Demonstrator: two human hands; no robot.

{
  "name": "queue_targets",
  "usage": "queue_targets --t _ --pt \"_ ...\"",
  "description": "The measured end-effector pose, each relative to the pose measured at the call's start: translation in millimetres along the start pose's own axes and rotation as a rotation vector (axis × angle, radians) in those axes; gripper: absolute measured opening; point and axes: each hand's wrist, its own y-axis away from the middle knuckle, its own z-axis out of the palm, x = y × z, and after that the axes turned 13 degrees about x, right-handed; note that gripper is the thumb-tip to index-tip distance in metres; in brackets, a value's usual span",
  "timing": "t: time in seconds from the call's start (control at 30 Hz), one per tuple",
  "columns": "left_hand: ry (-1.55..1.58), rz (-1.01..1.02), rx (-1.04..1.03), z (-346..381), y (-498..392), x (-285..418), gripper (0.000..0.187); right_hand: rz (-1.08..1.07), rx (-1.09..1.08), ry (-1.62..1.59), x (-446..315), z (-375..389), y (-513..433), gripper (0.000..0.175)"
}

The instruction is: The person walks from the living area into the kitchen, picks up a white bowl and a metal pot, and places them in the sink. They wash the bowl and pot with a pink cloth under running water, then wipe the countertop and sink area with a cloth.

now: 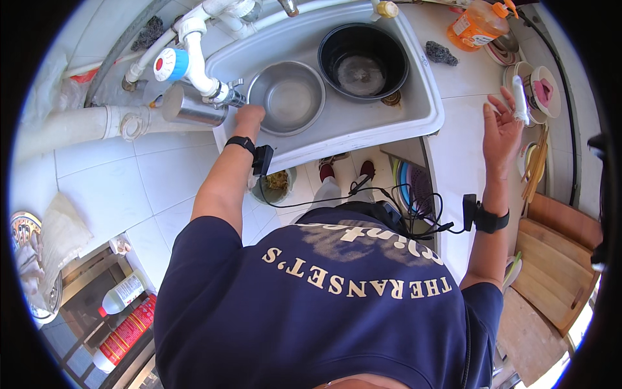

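My left hand (250, 116) is curled at the left rim of a stainless steel basin (290, 99), just under the metal outlet of a white pipe tap (209, 87). Its fingertips are hidden, so its hold on the rim is unclear. The basin stands in a grey sink (335, 119), beside a black pot (362, 73) with a little water in the bottom. Over the counter at the right, my right hand (503, 131) is raised with its fingers apart. A white wrapping (520, 99), apparently a bandage, covers one finger.
A steel wool scourer (441, 53) and an orange pump bottle (478, 26) sit right of the sink. Bowls (544, 92), chopsticks (536, 160) and wooden cutting boards (556, 267) line the right side. Below the sink stands a waste bucket (277, 187). Black cables hang at my waist.
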Motion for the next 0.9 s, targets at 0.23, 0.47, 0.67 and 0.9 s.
queue_targets --t 0.23,0.47,0.67,0.9 --pt "0.538 -0.273 -0.291 26.2 -6.5 -29.1 0.024 0.161 -0.118 -0.002 -20.2 1.5 53.3 0.055" --pt "0.743 -0.632 -0.618 -20.2 5.1 -3.2 0.011 0.169 -0.118 -0.046 -41.6 10.3 74.4 0.048" --pt "0.868 -0.614 -0.742 -49.6 21.6 -3.7 0.009 0.18 -0.162 -0.042 -56.2 19.9 88.6 0.047" --pt "1.139 -0.624 -0.733 -82.5 48.7 -13.4 0.005 0.184 -0.163 -0.023 -72.9 21.8 95.7 0.047"
